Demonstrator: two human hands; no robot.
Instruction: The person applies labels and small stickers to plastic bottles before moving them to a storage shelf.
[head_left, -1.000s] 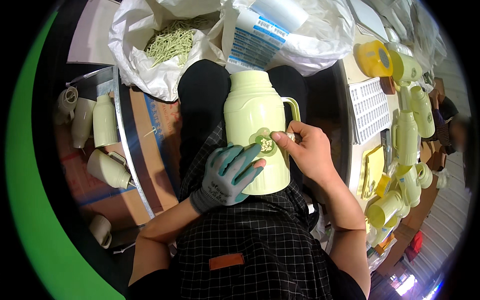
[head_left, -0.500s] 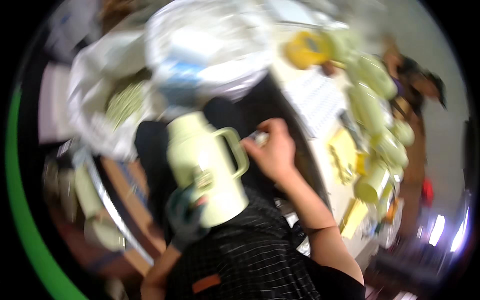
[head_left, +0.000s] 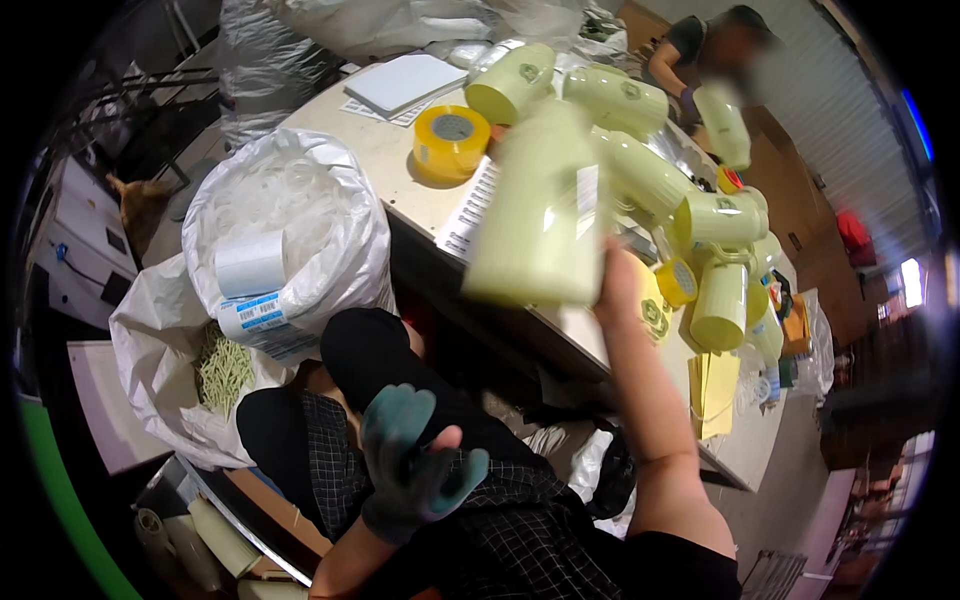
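Note:
My right hand (head_left: pixel 612 285) holds a pale green vacuum jug (head_left: pixel 540 215) up over the table's near edge. The jug is blurred, and its body hides most of those fingers and the handle. Over my lap, my left hand (head_left: pixel 420 465) wears a grey-green work glove with a bare fingertip showing. Its fingers are spread, with nothing in them. More pale green jugs lie in a pile on the table; one jug (head_left: pixel 650 175) is just beyond the raised one, another jug (head_left: pixel 718 305) nearer the right side.
A roll of yellow tape (head_left: pixel 450 145) and printed sheets (head_left: pixel 467 215) lie on the table (head_left: pixel 385 160). At left stand a white sack of clear plastic pieces (head_left: pixel 365 235) and a sack of green strips (head_left: pixel 160 345). Across the table, a co-worker (head_left: pixel 690 60) handles another jug.
The jug has gone from my lap up and right to above the table, now in my right hand. My left hand has let go of it and spread its fingers. The view has shifted.

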